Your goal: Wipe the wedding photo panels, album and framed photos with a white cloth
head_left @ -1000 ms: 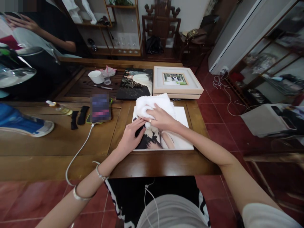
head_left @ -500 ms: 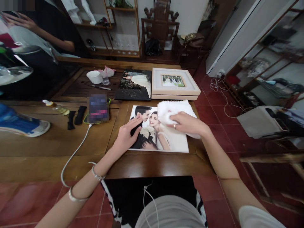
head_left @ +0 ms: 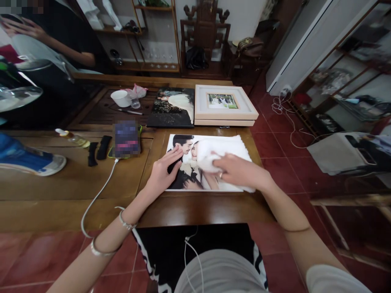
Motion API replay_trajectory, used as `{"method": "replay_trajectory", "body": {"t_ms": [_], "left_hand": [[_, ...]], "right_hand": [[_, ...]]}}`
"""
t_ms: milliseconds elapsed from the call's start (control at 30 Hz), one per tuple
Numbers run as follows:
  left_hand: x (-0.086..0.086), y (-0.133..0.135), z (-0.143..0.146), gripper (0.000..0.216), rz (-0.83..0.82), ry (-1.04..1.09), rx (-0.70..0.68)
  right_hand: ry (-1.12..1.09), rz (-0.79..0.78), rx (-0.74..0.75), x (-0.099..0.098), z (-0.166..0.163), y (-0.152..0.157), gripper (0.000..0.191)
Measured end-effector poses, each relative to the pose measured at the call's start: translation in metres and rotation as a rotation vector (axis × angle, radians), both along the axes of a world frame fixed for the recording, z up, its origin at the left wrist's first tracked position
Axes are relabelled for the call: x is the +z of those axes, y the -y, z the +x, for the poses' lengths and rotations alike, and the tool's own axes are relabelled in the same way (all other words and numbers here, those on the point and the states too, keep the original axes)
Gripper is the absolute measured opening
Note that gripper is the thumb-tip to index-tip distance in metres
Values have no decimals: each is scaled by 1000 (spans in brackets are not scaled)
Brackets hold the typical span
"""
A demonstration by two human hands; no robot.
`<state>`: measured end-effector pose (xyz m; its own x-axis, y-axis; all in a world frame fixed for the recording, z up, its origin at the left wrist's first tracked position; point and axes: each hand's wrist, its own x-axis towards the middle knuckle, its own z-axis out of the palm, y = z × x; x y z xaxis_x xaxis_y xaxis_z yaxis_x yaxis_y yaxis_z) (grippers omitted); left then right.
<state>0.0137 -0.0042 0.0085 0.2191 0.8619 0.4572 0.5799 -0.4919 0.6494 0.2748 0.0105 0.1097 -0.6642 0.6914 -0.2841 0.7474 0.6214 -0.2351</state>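
A wedding photo print (head_left: 186,179) of a couple lies flat near the front edge of the wooden table (head_left: 195,211). My left hand (head_left: 166,167) rests on its left side, fingers stretched out and holding nothing. In my right hand (head_left: 236,169) is a white fluffy cloth (head_left: 210,152), pressed on the right part of the photo. The cloth covers part of the bride and the photo's right side. Behind the print are a dark wedding picture (head_left: 172,108) and a stack of light wooden picture frames (head_left: 226,118).
To the left lie a phone (head_left: 126,138) on a white cable (head_left: 97,185), two black strips (head_left: 98,152), a dropper bottle (head_left: 73,138) and a blue shoe (head_left: 27,156). A white cup (head_left: 120,98) stands behind. Another person (head_left: 64,36) is at the far left.
My right hand has moved the cloth down and slightly left over the photo, covering more of the bride. My left hand has stayed in place.
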Motion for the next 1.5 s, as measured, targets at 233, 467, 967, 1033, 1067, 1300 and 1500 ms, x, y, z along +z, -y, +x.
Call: {"method": "replay_trajectory", "body": {"t_ms": [233, 467, 967, 1033, 1067, 1300, 1500], "left_hand": [[-1, -3, 2, 33, 2, 11, 60], [-2, -5, 2, 45, -92, -219, 67], [-10, -11, -4, 44, -115, -135, 35], [-12, -12, -4, 44, -105, -125, 43], [-12, -12, -4, 44, -100, -120, 47], [-15, -13, -2, 41, -53, -97, 51], [-12, -13, -2, 41, -78, -126, 48]], "right_hand": [[-84, 158, -61, -13, 7, -51, 18], [40, -79, 87, 13, 12, 11, 12], [-295, 229, -8, -43, 25, -57, 26], [-360, 290, -1, -54, 30, -61, 23], [-370, 303, -6, -58, 32, -59, 20], [-323, 248, 130, -58, 33, 20, 16], [-389, 241, 218, -60, 32, 46, 22]]}}
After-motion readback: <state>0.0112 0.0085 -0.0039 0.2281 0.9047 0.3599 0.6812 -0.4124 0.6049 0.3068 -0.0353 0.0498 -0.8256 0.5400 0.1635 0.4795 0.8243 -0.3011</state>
